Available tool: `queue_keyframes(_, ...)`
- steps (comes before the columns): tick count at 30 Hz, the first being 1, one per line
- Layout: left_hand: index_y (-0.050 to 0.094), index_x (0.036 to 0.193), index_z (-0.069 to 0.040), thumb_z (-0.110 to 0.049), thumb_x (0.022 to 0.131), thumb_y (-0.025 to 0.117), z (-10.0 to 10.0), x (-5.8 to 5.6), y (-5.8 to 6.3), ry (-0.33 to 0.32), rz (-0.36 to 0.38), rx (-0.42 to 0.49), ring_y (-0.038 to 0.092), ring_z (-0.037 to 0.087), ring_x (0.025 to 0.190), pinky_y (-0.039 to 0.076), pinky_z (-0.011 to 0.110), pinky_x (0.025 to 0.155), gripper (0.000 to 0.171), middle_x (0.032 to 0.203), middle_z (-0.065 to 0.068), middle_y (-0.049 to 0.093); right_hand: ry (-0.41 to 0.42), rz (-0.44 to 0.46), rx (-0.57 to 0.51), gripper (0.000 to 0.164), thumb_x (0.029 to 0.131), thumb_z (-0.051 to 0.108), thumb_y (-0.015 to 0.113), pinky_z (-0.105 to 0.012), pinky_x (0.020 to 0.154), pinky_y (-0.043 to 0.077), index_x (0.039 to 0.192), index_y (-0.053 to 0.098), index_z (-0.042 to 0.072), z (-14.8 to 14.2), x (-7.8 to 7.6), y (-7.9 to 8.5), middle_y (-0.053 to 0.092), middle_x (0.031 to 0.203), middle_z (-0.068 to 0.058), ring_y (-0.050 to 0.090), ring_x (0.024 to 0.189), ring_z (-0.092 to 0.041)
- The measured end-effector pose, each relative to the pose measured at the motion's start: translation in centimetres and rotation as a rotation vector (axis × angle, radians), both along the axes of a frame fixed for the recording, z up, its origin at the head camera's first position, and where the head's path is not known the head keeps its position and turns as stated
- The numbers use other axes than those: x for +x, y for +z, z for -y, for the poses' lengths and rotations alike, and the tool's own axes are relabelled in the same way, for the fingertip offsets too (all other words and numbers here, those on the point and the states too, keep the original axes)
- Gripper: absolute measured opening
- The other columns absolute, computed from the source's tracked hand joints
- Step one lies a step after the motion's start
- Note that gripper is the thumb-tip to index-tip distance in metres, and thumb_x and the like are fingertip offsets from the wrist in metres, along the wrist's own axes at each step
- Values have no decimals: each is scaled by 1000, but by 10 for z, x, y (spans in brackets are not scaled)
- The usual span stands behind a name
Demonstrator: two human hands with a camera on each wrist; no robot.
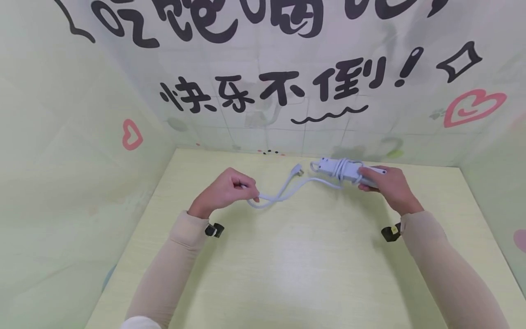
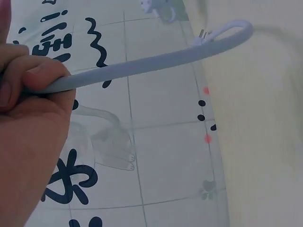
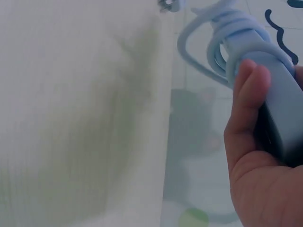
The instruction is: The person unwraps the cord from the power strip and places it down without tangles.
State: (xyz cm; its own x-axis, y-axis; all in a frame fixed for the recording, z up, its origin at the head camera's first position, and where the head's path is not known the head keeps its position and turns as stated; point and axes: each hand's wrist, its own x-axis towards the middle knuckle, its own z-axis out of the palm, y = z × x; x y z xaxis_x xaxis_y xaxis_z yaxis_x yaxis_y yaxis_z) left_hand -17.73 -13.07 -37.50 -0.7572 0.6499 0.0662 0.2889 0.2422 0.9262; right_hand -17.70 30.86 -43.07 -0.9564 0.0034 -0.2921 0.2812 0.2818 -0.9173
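Note:
A white power strip (image 1: 350, 172) with its cord wound round its middle is gripped at its right end by my right hand (image 1: 388, 185), raised over the back of the table. In the right wrist view, fingers curl about the strip's body (image 3: 279, 101), below the coils (image 3: 236, 28). My left hand (image 1: 230, 187) pinches a loose length of the cord (image 1: 267, 198), which hangs in a loop between the hands. The cord's plug (image 1: 297, 170) dangles between them, its metal prongs facing right. In the left wrist view the cord (image 2: 137, 66) runs out from curled fingers.
A pale wooden table (image 1: 287, 274) lies beneath both hands. Behind it stands a wall covering (image 1: 263, 123) with black lettering and hearts, and similar coverings rise at the left and right. A small black device (image 1: 214, 230) is worn on each wrist.

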Motion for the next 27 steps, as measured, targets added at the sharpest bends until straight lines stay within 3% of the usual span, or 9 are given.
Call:
queue_keyframes(3,80,78,-12,-10,90,67,-7,0,-5,-43,20,-114,26,8,55,24,21,55,18,58,-9,49,-55,-23,-112,69,93,44,72,-19,81,60,137,54,-6,2,0,9,73,92,10,74,76,-5)
queue_keyframes(7,81,78,-18,-15,90,70,-15,0,-12,-65,38,-243,29,8,55,23,20,53,16,59,-9,48,-64,-41,-255,61,94,35,74,-21,78,61,134,55,-6,6,2,22,75,94,4,73,76,-8)
queue_keyframes(11,80,78,-24,-20,92,69,-19,-2,-21,-65,15,-333,31,8,55,25,21,54,18,60,-10,46,-32,-40,-262,62,94,33,75,-22,76,61,136,54,-7,11,6,32,75,98,4,72,76,-11)
queue_keyframes(17,77,83,-20,-27,94,66,-29,1,-34,-59,-56,-501,39,8,60,35,23,58,17,67,-10,57,37,-19,-261,66,94,30,75,-23,74,61,139,47,-10,20,12,41,75,98,2,73,74,-13)
queue_keyframes(20,75,83,-17,-28,95,66,-41,9,-45,-31,-157,-634,44,8,62,39,23,59,18,70,-9,61,62,-18,-238,65,95,31,74,-23,75,61,138,47,-10,24,14,42,76,95,2,73,74,-12)
queue_keyframes(24,71,83,-13,-29,96,67,-59,23,-61,3,-426,-820,51,13,65,46,29,61,21,74,-2,61,84,-21,-210,65,96,32,72,-22,75,61,137,48,-11,27,16,42,76,93,1,73,74,-11)
queue_keyframes(26,71,91,-9,-34,99,65,-66,30,-66,31,-490,-841,55,17,72,50,32,66,27,82,2,63,93,-22,-191,64,96,33,71,-22,76,61,137,48,-11,28,16,42,76,92,2,73,75,-10)
queue_keyframes(27,70,96,-7,-38,100,62,-69,33,-67,51,-481,-819,56,17,76,51,33,68,32,87,3,64,97,-21,-187,64,97,33,71,-22,76,61,137,48,-11,28,17,42,76,92,2,73,75,-10)
